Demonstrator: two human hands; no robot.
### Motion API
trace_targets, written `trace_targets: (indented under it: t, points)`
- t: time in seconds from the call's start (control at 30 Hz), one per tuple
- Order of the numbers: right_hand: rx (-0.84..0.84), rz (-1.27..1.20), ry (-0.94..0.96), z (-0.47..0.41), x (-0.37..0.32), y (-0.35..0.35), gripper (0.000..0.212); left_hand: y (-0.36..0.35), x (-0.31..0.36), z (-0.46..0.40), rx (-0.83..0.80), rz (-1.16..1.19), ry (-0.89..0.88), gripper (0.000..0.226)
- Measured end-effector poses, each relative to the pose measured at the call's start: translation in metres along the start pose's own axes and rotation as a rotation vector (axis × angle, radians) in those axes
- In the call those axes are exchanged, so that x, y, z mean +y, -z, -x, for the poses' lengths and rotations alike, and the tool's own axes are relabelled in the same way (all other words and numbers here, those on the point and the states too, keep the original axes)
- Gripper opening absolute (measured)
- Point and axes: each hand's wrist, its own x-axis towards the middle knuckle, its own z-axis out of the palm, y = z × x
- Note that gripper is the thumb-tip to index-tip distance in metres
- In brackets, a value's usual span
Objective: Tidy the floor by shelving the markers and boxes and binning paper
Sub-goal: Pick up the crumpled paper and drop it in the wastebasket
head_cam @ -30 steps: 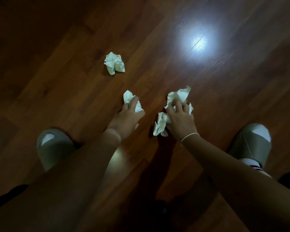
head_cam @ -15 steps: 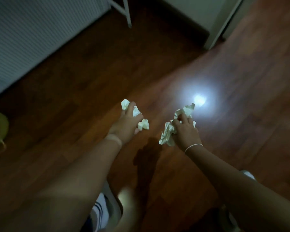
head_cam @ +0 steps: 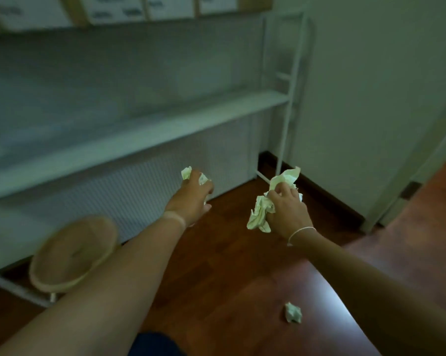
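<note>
- Above the wooden floor (head_cam: 216, 265), both bare arms reach forward, each hand carrying crumpled paper.
- Left hand (head_cam: 191, 199) is clenched around a small paper wad (head_cam: 186, 172); pale bits of it poke out past the knuckles, one at the far side and another beside the fingers. A pale band crosses the left wrist.
- Right hand (head_cam: 286, 209) grasps a larger bunch of crumpled paper (head_cam: 261, 214), fingers curled over it. One part sticks up above the fingers, another hangs down to the left of the palm. A thin white bracelet (head_cam: 300, 233) circles the right wrist.
- The two hands are held apart, at about the same height, with neither touching the other.
- One more loose paper ball (head_cam: 293, 312) lies on the floor near the bottom right, under the right forearm and well apart from both hands.
- Ahead stands a white shelving unit (head_cam: 144, 134) with a long bare shelf board; its white metal end frame meets the floor at the right, close to the room corner.
- On the upper shelf at the top edge sit several white boxes (head_cam: 165, 6), blurred, with print too soft to read.
- Low on the left, a round tan bin-like container (head_cam: 72, 255) sits by the foot of the shelving unit; it is blurred, and the left forearm passes just in front of it.
- Behind the shelf, a ribbed white panel runs down to the floor.
- At right, a pale wall (head_cam: 371, 98) with a dark skirting board leads to a doorway edge.
</note>
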Motion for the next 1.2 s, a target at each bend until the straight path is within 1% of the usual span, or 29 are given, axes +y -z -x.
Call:
trace_targets:
  t: [0.1, 0.27, 0.43, 0.57, 0.7, 0.9, 1.07, 1.2]
  points:
    - [0.036, -0.017, 0.059, -0.018, -0.072, 0.012, 0.036, 0.049, -0.052, 0.023, 0.025, -0.014, 0.032, 0.03]
    - [0.008, -0.017, 0.195, -0.033, -0.188, 0.015, 0.033, 0.106, -0.134, 0.076, 0.075, -0.061, 0.112, 0.029]
    - [-0.034, -0.052, 0.272, -0.037, -0.274, 0.007, 0.035, 0.134, -0.2, 0.119, 0.091, -0.08, 0.198, 0.033]
    - [-0.069, -0.078, 0.31, -0.039, -0.33, -0.016, 0.034, 0.142, -0.243, 0.142, 0.05, -0.064, 0.258, 0.036]
    - [-0.139, -0.11, 0.35, -0.048, -0.373, -0.057, 0.033, 0.129, -0.281, 0.15, -0.043, -0.036, 0.304, 0.037]
    - [-0.307, -0.191, 0.314, -0.068, -0.408, -0.145, 0.026, 0.078, -0.338, 0.147, -0.151, 0.059, 0.397, 0.042]
    - [-0.423, -0.205, 0.265, -0.092, -0.423, -0.225, 0.034, 0.024, -0.392, 0.137, -0.216, 0.197, 0.498, 0.042]
    - [-0.48, -0.165, 0.282, -0.112, -0.433, -0.274, 0.04, -0.015, -0.428, 0.13, -0.243, 0.258, 0.566, 0.047]
